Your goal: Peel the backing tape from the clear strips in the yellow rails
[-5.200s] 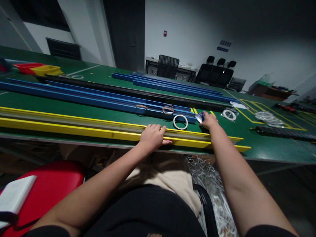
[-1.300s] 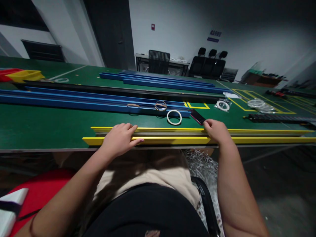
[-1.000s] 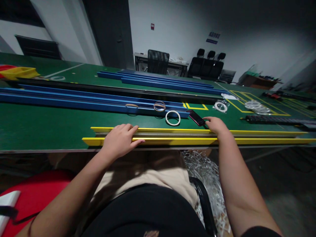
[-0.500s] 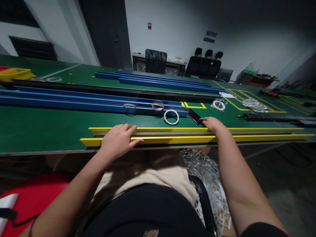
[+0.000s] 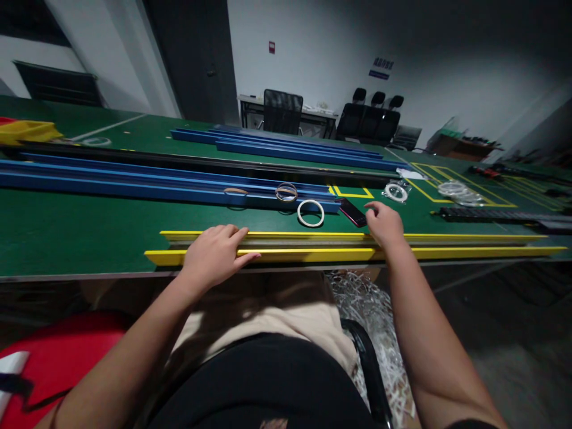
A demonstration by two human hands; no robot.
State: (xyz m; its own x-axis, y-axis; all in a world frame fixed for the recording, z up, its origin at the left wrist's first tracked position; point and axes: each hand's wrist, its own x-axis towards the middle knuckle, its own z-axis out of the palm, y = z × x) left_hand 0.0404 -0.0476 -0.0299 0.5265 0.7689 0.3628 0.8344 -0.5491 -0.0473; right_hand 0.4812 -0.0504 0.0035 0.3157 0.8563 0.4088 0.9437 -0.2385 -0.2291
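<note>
And here's the yellow channel (image 5: 308,255), lying lengthwise along the near edge of the green table (image 5: 111,232), right in front of the person! It's bright and straight, two yellow flanges with a dull grey strip running between them, and the near flange shows past the far one at both ends. The left hand (image 5: 211,255) has it clasped across its width, fingers over the far flange, thumb stretched along the near one. Over to the right hand (image 5: 388,226): it's above the same channel, fingers bent, just beside a dark phone (image 5: 352,213) with a pinkish edge; whether those fingertips press together, I cannot tell.

Now the containers! Far left, a yellow bin (image 5: 33,132) sits open-topped beside a red bin (image 5: 6,121) cut by the frame; it's dim over there, so what they hold is hard to make out. Across on the right, a clear bag (image 5: 406,186) wraps a white roll (image 5: 395,198), with more plastic-wrapped rolls (image 5: 460,193) beyond it.
</note>
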